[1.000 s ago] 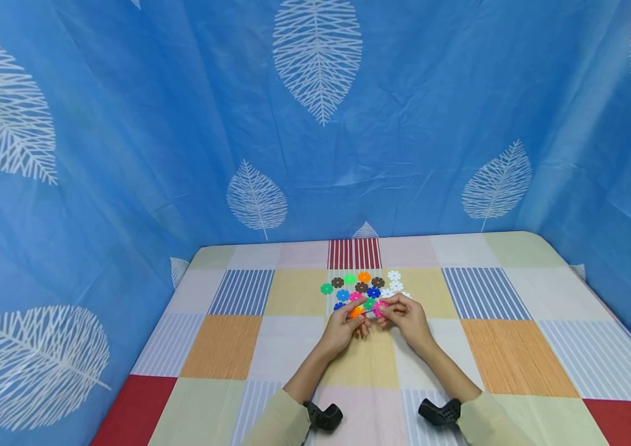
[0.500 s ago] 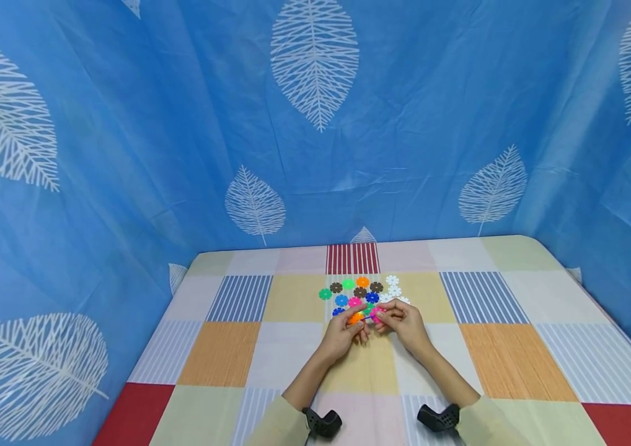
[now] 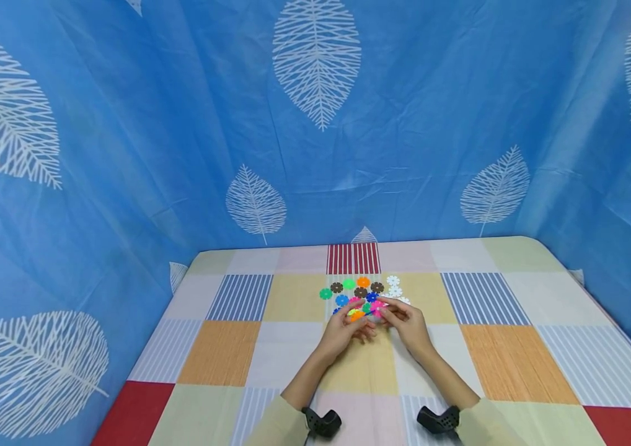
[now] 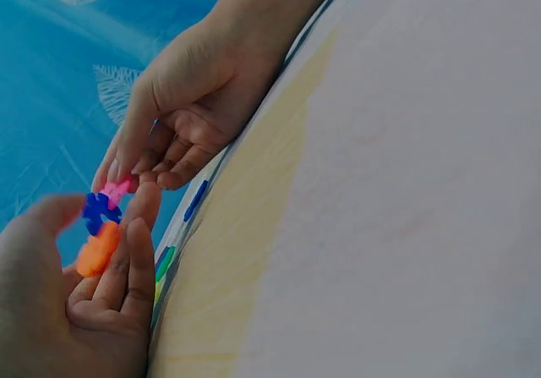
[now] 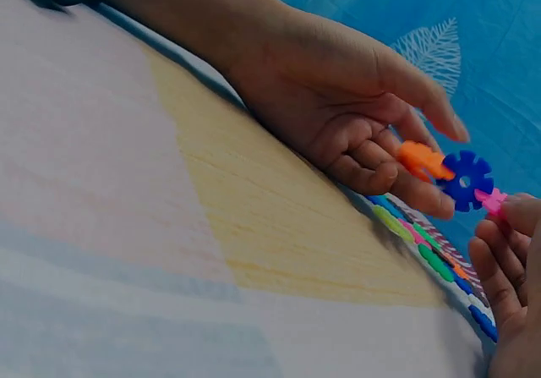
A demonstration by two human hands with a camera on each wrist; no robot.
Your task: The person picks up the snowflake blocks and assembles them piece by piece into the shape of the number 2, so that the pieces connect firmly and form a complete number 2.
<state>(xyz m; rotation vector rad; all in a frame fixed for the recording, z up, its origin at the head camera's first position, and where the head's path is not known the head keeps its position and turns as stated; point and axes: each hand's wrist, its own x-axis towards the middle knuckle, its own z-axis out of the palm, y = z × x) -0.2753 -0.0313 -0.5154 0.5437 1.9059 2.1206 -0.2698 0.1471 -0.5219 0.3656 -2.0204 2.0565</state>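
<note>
Three flower-shaped interlocking plastic discs are joined in a chain between my hands, above the table. In the right wrist view, the orange disc meets the blue disc, and the pink disc sits at the other end. My right hand pinches the pink disc between thumb and fingers. Beside the orange end is my left hand, its thumb raised away and its fingers extended under the disc. Whether those fingers touch the orange disc is unclear.
Just beyond my hands, several loose discs lie on the patchwork tablecloth, among them a green disc, a brown disc and white discs. A blue leaf-print curtain encloses the table's back and sides.
My left thumb and fingers have spread away from the joined discs. The pink disc has turned and risen slightly in my right hand. The discs on the table look the same.
</note>
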